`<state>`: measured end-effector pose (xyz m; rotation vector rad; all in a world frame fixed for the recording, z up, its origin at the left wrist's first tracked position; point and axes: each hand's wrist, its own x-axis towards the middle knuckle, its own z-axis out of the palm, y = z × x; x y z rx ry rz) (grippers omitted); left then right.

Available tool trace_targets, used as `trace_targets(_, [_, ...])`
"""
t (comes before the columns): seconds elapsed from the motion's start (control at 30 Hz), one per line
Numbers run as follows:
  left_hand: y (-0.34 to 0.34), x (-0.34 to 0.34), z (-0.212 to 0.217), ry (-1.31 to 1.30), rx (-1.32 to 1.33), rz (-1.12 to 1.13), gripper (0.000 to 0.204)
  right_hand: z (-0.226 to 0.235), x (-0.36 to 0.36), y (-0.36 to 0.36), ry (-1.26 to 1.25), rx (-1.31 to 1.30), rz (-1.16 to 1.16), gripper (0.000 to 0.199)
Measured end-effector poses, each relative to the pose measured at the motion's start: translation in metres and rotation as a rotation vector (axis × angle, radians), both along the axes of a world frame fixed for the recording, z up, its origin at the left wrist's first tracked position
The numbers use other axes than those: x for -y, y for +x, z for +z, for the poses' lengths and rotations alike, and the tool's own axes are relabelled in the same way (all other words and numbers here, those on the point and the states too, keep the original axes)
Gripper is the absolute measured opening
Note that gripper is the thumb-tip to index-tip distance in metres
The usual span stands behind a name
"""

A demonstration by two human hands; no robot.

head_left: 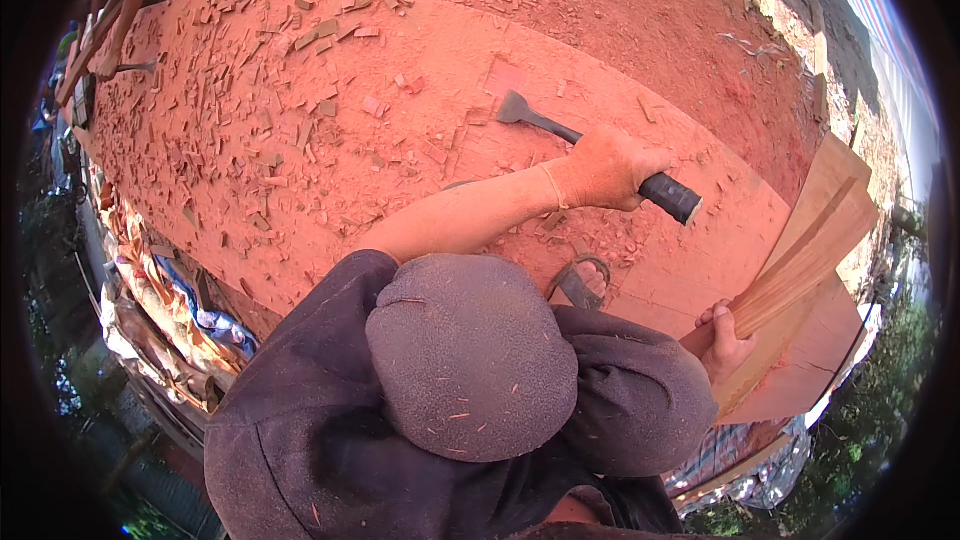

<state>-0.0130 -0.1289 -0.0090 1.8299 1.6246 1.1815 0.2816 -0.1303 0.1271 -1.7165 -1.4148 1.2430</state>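
My left hand is closed round a wide-bladed chisel. Its dark metal blade points to the upper left, close to a shallow square-edged recess in the reddish wooden slab. The black-wrapped handle end sticks out of my fist to the lower right. At the right, my right hand grips the narrow end of a thick wooden club, which slants up and away. A sandalled foot shows on the slab below my left forearm.
Loose wood chips cover much of the slab's left side. A co-worker's hand is at the far left beside another chisel. Flat boards stand at the right edge. Cloth and plastic bunch along the left edge.
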Motion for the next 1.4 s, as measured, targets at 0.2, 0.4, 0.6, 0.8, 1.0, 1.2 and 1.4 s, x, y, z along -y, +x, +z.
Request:
trace_targets(0.2, [-0.003,-0.012,0.001,0.012,-0.073,0.127,0.023,0.045,-0.032,0.061,0.171,-0.321,-0.123,0.031])
trace_targets(0.4, [-0.003,-0.015,-0.004,0.050,-0.032,0.142,0.022,0.029,-0.015,-0.043,0.184,-0.576,-0.111,0.030])
trace_targets(0.6, [-0.008,-0.018,-0.006,0.080,-0.066,0.138,0.021,-0.035,0.029,-0.053,-0.017,0.092,0.016,0.027])
trace_targets(0.8, [0.000,-0.019,-0.015,0.030,-0.055,0.103,0.019,0.049,-0.050,-0.020,0.267,-0.540,-0.197,0.024])
trace_targets(1.0, [-0.005,-0.022,-0.018,-0.055,-0.073,0.058,0.019,-0.042,0.021,-0.088,0.021,0.088,0.086,0.016])
trace_targets(1.2, [-0.009,-0.020,-0.018,-0.040,-0.098,0.082,0.020,0.000,0.001,-0.010,0.033,-0.112,-0.009,0.029])
trace_targets(1.4, [-0.002,-0.018,-0.029,0.001,-0.109,0.081,0.021,0.012,-0.021,-0.072,0.183,-0.438,-0.291,0.024])
